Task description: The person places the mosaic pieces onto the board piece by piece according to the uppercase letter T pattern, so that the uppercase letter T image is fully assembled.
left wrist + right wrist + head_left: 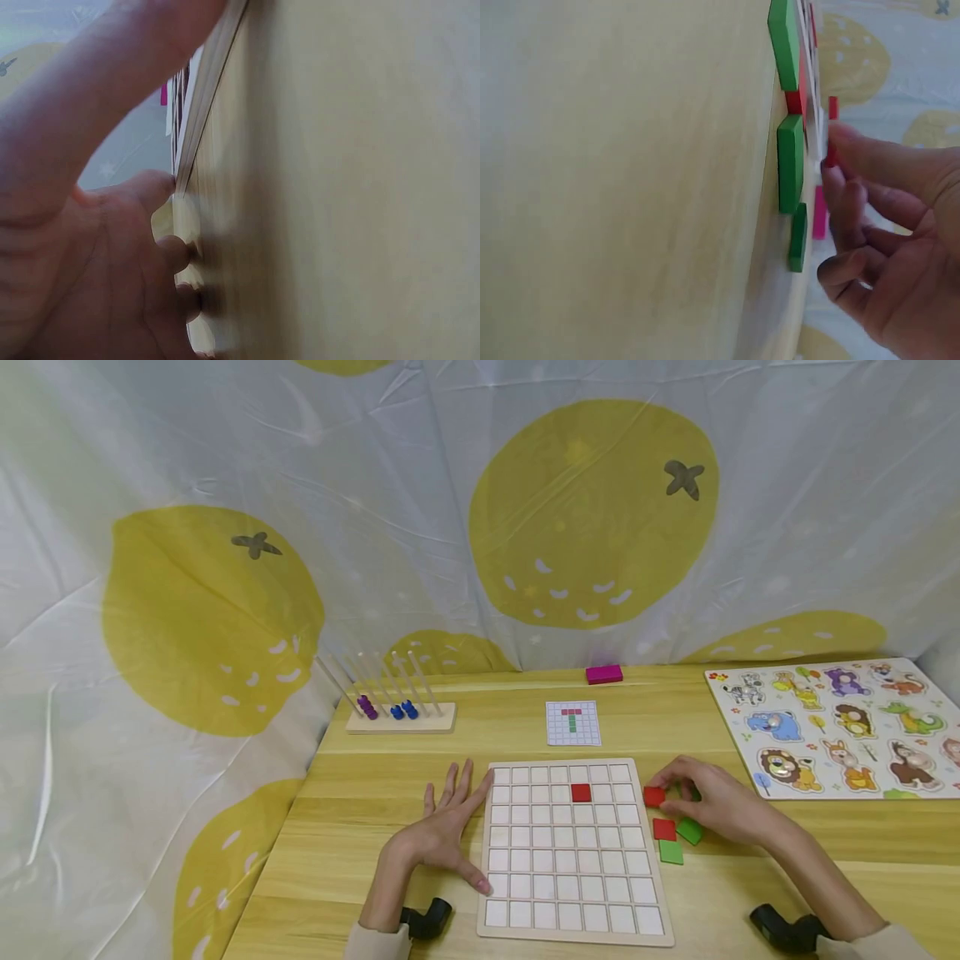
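A square wooden grid board (566,839) lies on the table, with one red tile (581,792) in its second row. Spread fingers of my left hand (444,832) rest along the board's left edge, thumb and index fingertip touching it. Just off the right edge, my right hand (712,797) pinches another red tile (654,797) between thumb and fingers; the right wrist view shows this held tile (832,131) raised off the table. Below that hand lie a red tile (664,829), a green tile (671,852) and a tilted-looking green tile (689,832). Another green tile is partly hidden behind the fingers.
Behind the board lies a pattern card (573,723) with a red and green T. A peg stand (401,717) with purple and blue beads is at the back left, a magenta block (604,675) at the back. An animal puzzle board (817,752) occupies the right.
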